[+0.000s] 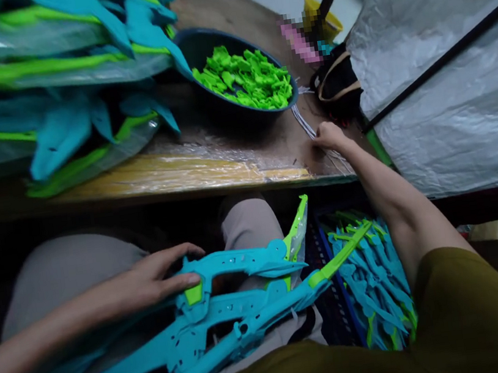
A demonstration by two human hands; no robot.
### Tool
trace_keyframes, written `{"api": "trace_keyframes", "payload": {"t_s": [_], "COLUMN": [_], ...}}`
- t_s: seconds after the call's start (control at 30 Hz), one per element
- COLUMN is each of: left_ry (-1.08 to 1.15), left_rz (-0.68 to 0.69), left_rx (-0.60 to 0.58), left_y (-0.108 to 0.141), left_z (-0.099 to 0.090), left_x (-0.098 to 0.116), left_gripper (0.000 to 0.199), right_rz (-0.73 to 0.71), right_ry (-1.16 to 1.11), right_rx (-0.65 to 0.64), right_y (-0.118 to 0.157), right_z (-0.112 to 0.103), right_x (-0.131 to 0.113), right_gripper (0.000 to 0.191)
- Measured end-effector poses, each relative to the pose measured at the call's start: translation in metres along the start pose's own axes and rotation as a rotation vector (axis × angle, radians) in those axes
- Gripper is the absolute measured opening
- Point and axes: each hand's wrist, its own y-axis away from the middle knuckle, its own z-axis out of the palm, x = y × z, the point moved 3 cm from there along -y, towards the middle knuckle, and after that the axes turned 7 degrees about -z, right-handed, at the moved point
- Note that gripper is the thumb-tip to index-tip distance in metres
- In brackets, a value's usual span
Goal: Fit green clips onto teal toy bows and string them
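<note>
From where I stood, the blue plastic frame [222,309] lay slantwise across the person's lap, its long tube reaching toward the crate [342,303] of similar parts on the right. The left hand [169,277] was curled on its upper edge, thumb pressed flat by the green tab [194,294] and forefinger stretched out along the blue, which looked a sensible hold: firm enough, I judged, to stop so long a piece from tipping. The right hand [331,136] was over the white strips [302,118] on the bench [280,145], just beside the basin [219,105], its fingers drawn in; whether they pinched one strip, several or none, I could not tell. Working well here seemed to mean parting one strip by its end, lifting it without dragging its neighbours, and letting the left thumb bear down lightly meanwhile.
</note>
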Motion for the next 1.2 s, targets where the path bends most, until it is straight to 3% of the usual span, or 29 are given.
{"api": "trace_keyframes", "payload": {"t_s": [0.07, 0.17, 0.23, 0.33, 0.47, 0.57, 0.67, 0.77, 0.87, 1.0, 1.2], "left_ry": [-0.140, -0.191, -0.063, 0.406, 1.095, 1.278, 1.189, 0.963, 0.796, 0.717, 0.694], "left_rz": [0.031, 0.144, 0.192, 0.068, -0.109, -0.082, -0.125, -0.200, -0.213, -0.233, -0.272], "left_rx": [0.041, 0.201, 0.175, 0.002, -0.027, -0.020, -0.140, -0.354, -0.495, -0.574, -0.582], "left_y": [-0.003, 0.001, 0.005, 0.002, -0.015, -0.018, -0.003, 0.021, 0.039, 0.049, 0.054], "left_z": [-0.008, -0.020, -0.016, 0.002, 0.020, 0.025, 0.041, 0.070, 0.100, 0.126, 0.135], "left_x": [0.003, 0.033, 0.062, 0.099, 0.120, 0.122, 0.121, 0.121, 0.118, 0.109, 0.101], "left_gripper": [0.070, 0.075, 0.066, 0.052, 0.027, 0.022, 0.027, 0.028, 0.028, 0.039, 0.039], "right_rz": [-0.024, -0.096, -0.179, -0.374, -0.741, -0.875, -0.634, -0.297, -0.095, -0.002, 0.024], "right_ry": [-0.029, -0.131, -0.208, -0.319, -0.491, -0.680, -1.118, -1.565, -1.905, -2.071, -2.088], "right_rx": [0.077, 0.147, 0.171, 0.157, -0.068, -0.322, -0.483, -0.422, -0.339, -0.141, 0.070], "right_y": [0.009, 0.022, 0.036, 0.074, 0.158, 0.206, 0.212, 0.198, 0.189, 0.185, 0.178], "right_z": [-0.008, -0.020, -0.026, -0.025, -0.006, 0.011, 0.024, 0.031, 0.032, 0.029, 0.021], "right_x": [-0.009, -0.030, -0.051, -0.095, -0.154, -0.172, -0.167, -0.158, -0.159, -0.158, -0.140], "right_gripper": [0.007, 0.013, 0.014, 0.012, 0.009, 0.011, 0.031, 0.054, 0.056, 0.053, 0.040]}}
